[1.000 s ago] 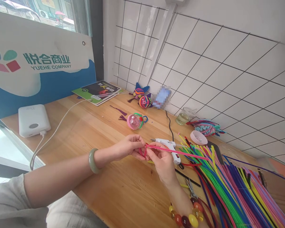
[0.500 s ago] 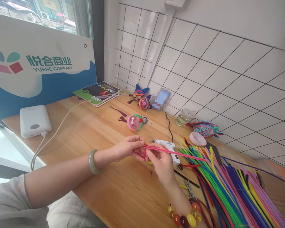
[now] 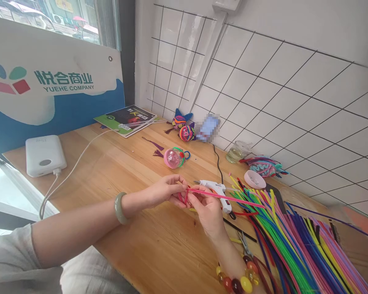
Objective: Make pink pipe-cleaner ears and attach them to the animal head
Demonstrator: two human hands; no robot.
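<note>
A pink pipe cleaner (image 3: 227,197) runs from between my hands out to the right, its near end bent into a small loop. My left hand (image 3: 168,190) is closed on the bent part, thumb and fingers pinching it. Close beside it, my right hand (image 3: 206,206) pinches the same strand near the loop, the long end passing over its fingers. Behind the hands lies a white glue gun (image 3: 213,188). Farther back sits a clear ball (image 3: 173,157) with pink and green pipe cleaner around it and a blue ring.
Many colored pipe cleaners (image 3: 294,237) cover the right side, with scissors (image 3: 244,243) beside them. A pink bowl (image 3: 255,179), a glass jar (image 3: 236,153) and finished pipe-cleaner figures (image 3: 187,132) stand along the wall. A power bank (image 3: 45,156) with a cable lies left.
My hands stay almost in place, with only slight finger movement at the pink loop. Everything else on the table is unchanged.
</note>
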